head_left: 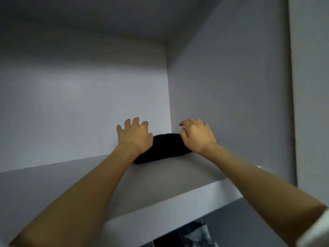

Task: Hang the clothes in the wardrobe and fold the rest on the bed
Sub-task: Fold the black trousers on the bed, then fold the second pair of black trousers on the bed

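A folded black garment (164, 148) lies on the white upper wardrobe shelf (178, 177), pushed towards the back right corner. My left hand (134, 135) is at its left end with fingers spread and loosely bent, the heel of the hand against the cloth. My right hand (196, 135) is at its right end, fingers relaxed and slightly curled above the garment. Neither hand grips the cloth. Both forearms reach up from below.
The wardrobe's right side panel (231, 95) stands close beside the garment, and the back wall (80, 104) is behind it. Below the shelf's front edge, dark and light hanging clothes (192, 234) show at the bottom.
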`<state>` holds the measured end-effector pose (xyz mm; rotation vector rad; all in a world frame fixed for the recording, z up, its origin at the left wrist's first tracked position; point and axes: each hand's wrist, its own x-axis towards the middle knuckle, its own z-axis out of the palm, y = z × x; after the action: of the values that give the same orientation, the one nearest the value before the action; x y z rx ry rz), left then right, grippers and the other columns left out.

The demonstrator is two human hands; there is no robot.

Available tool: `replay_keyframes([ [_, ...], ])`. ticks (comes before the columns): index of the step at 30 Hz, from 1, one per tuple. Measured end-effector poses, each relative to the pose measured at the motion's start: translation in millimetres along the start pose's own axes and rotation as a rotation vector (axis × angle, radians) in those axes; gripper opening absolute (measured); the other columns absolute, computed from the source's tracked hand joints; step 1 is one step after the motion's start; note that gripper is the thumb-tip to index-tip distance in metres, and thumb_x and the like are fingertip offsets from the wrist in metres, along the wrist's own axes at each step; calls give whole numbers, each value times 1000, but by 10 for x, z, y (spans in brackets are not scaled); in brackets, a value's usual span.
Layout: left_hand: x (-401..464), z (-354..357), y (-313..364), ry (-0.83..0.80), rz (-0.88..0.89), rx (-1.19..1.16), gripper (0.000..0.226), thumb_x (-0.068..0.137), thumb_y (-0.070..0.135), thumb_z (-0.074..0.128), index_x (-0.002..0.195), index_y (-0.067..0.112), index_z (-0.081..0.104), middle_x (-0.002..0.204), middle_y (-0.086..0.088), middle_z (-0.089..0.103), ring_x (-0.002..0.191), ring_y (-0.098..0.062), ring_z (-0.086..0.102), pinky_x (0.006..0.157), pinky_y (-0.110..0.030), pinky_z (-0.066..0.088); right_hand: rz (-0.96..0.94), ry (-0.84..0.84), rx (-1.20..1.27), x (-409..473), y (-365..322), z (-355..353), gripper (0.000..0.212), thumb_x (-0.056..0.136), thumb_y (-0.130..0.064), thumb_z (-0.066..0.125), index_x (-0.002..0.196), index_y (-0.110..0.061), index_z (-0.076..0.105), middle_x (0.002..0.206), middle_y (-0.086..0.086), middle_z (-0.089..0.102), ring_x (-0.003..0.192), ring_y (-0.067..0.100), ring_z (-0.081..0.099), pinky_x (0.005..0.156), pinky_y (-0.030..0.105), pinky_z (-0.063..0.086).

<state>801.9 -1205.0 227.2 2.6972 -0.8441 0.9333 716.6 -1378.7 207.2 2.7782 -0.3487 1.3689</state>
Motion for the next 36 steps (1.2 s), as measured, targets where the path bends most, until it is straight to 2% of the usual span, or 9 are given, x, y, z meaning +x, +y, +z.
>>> replay_keyframes([
  [5, -816, -201, 637, 196, 209, -357, 43, 95, 29, 45, 135, 16, 48, 142, -9, 43, 126, -30, 41, 104, -43, 34, 109, 152, 81, -1220, -27, -649, 33, 93, -15, 43, 121, -13, 59, 124, 4, 58, 118, 25, 47, 97, 37, 37],
  [9, -1646, -223, 1257, 233, 353, -655, 34, 90, 21, 53, 123, 10, 59, 128, -11, 55, 115, -32, 49, 96, -40, 38, 227, 266, 88, -2232, 120, -1302, 29, 90, -12, 45, 111, -10, 65, 112, 7, 64, 107, 27, 55, 86, 38, 45],
  [12, -2458, -191, 1817, 143, 478, -801, 33, 90, 19, 55, 121, 10, 60, 127, -8, 56, 115, -29, 51, 95, -37, 39, 339, 274, 40, -3266, 313, -1879, 27, 89, -9, 46, 106, -8, 67, 106, 7, 66, 102, 26, 59, 82, 38, 49],
  [17, -3894, -262, 2820, -35, 696, -985, 30, 87, 12, 60, 116, 6, 63, 119, -11, 62, 109, -32, 58, 92, -40, 46, 540, 172, -87, -4979, 506, -2820, 25, 88, 0, 51, 106, -7, 66, 103, 6, 66, 97, 24, 61, 80, 39, 50],
  [23, -5821, -773, 4179, -373, 975, -1180, 31, 90, 19, 54, 120, 16, 61, 122, 0, 60, 109, -22, 57, 83, -31, 43, 885, 117, -279, -6925, 396, -4071, 23, 84, 2, 52, 101, -4, 67, 94, 12, 66, 87, 32, 62, 73, 43, 51],
  [28, -7146, -1231, 4923, -649, 1264, -1241, 32, 93, 20, 50, 123, 17, 59, 125, 1, 59, 108, -19, 58, 82, -26, 42, 1235, 234, -454, -8204, -16, -4861, 25, 88, 0, 51, 103, -10, 68, 100, 3, 67, 90, 21, 64, 77, 39, 52],
  [31, -7893, -1533, 5200, -800, 1493, -1234, 32, 94, 22, 48, 125, 19, 57, 128, 3, 57, 112, -18, 56, 89, -29, 44, 1430, 314, -587, -8819, -392, -5241, 26, 89, -1, 50, 104, -12, 68, 100, 0, 67, 90, 18, 63, 78, 33, 52],
  [33, -8402, -1769, 5318, -883, 1655, -1252, 31, 94, 22, 48, 123, 21, 57, 126, 4, 57, 110, -16, 57, 86, -27, 43, 1559, 384, -685, -9146, -735, -5456, 26, 89, -1, 50, 105, -13, 68, 101, 0, 67, 89, 17, 64, 79, 30, 51],
  [36, -9146, -2119, 5364, -970, 1955, -1239, 32, 94, 21, 46, 125, 21, 56, 128, 3, 56, 111, -17, 56, 86, -27, 43, 1742, 539, -854, -9520, -1310, -5648, 27, 88, 1, 50, 104, -11, 67, 99, 3, 68, 88, 18, 64, 79, 33, 52],
])
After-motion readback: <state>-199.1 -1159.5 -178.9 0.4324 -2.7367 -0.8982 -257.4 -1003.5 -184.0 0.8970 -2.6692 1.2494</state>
